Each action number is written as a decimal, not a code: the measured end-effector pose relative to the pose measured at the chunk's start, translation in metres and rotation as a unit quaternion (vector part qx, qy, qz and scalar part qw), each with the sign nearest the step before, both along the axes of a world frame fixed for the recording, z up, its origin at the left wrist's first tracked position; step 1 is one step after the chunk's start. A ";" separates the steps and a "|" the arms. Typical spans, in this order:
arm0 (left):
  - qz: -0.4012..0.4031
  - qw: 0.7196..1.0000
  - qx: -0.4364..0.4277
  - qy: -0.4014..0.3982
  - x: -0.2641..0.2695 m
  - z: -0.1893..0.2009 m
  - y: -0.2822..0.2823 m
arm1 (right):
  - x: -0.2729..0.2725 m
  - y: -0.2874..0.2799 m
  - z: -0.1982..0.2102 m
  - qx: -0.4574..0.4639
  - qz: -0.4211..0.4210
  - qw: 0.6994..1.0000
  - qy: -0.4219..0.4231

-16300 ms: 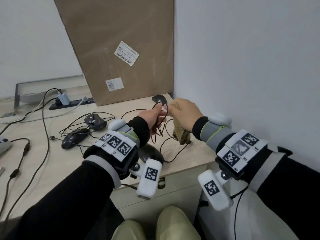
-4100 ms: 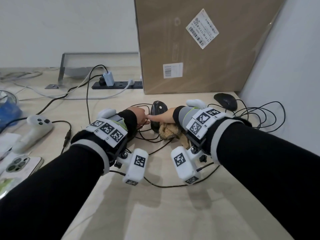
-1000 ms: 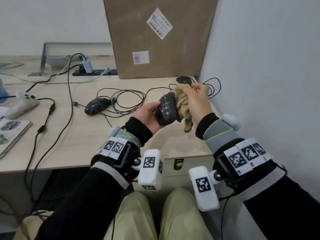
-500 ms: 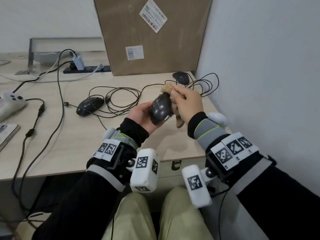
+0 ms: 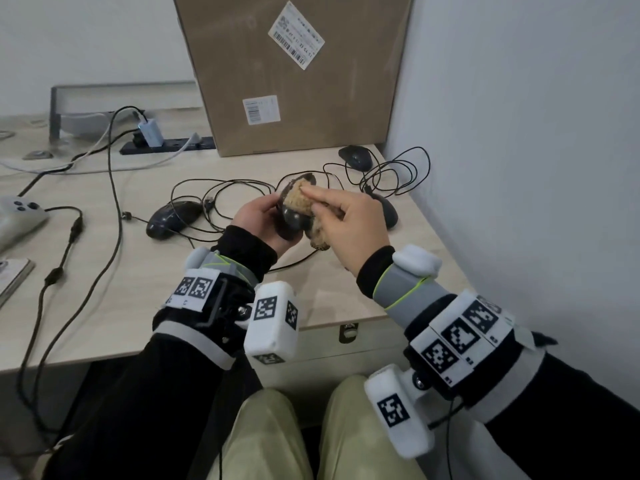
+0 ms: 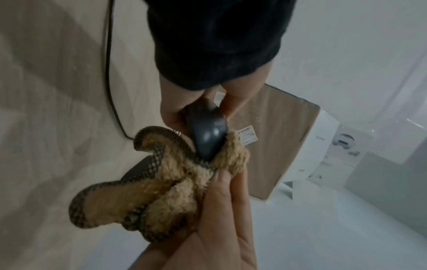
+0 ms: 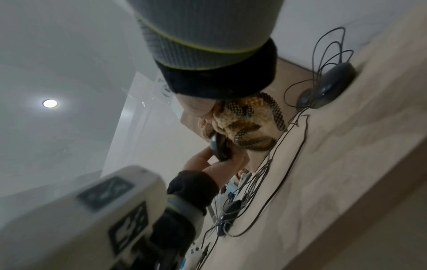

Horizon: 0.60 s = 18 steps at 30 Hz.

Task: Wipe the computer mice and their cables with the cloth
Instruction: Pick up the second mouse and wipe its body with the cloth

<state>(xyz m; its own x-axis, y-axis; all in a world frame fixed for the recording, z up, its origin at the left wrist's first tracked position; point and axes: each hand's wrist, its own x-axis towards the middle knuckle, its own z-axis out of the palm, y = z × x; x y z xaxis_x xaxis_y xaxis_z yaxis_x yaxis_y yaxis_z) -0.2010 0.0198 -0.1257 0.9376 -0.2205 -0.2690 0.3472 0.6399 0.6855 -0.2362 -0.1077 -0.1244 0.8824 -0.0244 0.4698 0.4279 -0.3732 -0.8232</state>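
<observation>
My left hand [image 5: 268, 216] grips a black computer mouse [image 5: 290, 220] above the desk, its cable trailing down to the tabletop. My right hand [image 5: 341, 216] holds a tan fuzzy cloth [image 5: 300, 199] and presses it on the mouse's upper end with a straight forefinger. In the left wrist view the cloth [image 6: 161, 182] is bunched in the right hand [image 6: 221, 219] and wraps the mouse [image 6: 208, 135] tip. The right wrist view shows the cloth [image 7: 245, 124] above the mouse [image 7: 218, 148]. Three more black mice lie on the desk: left [image 5: 173, 218], far corner [image 5: 356, 157], and behind my right hand [image 5: 386, 209].
Tangled black cables [image 5: 221, 195] spread over the wooden desk [image 5: 138, 306]. A large cardboard box [image 5: 294, 74] stands at the back, a power strip [image 5: 166, 145] to its left, a white controller [image 5: 19, 216] at the far left. The wall [image 5: 519, 168] bounds the right side.
The cloth has slid from the mouse's right side up onto its top end. My right forefinger now lies stretched over it. Both hands stay raised above the desk.
</observation>
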 end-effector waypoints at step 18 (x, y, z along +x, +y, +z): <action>-0.090 0.986 0.136 -0.042 -0.016 -0.033 -0.025 | 0.023 -0.025 -0.005 -0.134 -0.107 0.982 0.077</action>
<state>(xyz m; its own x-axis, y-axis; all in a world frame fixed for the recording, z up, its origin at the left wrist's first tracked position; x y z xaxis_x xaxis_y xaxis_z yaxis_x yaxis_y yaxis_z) -0.2169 -0.0052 -0.1584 0.9115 -0.3155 -0.2638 0.3726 0.3620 0.8545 -0.2133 -0.1331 -0.1295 0.9316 -0.1112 0.3461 0.1940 -0.6531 -0.7320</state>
